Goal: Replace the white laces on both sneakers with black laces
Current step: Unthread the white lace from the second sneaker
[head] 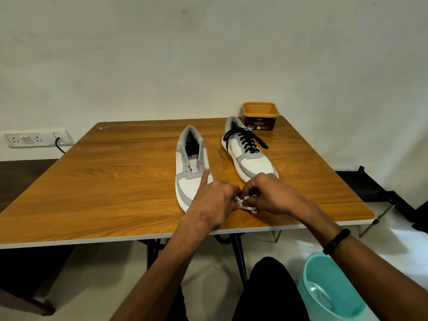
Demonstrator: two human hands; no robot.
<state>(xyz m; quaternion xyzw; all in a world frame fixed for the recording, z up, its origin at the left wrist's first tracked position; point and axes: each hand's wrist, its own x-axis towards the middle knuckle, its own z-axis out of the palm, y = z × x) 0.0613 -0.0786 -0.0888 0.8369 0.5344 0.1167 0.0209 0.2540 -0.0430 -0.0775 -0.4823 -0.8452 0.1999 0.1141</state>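
White lace [246, 203] sits bunched at six o'clock on the table [104, 181], pinched between left hand [214, 201] and right hand [269, 195]. Best wind it tight, then set it aside. The unlaced sneaker [191, 163] at eleven o'clock needs black lace; the laced sneaker [247, 149] at one o'clock looks finished.

Both forearms extended forward, left hand [214, 200] with index finger pointing out, right hand [269, 195] curled, fingertips meeting

Plain room, prob. a home or small office. Bare off-white wall [208, 54] w/ a switch-and-socket plate [37, 138], folding wood-look tabletop [104, 181], teal plastic bin [333, 290] on a pale floor [97, 286].
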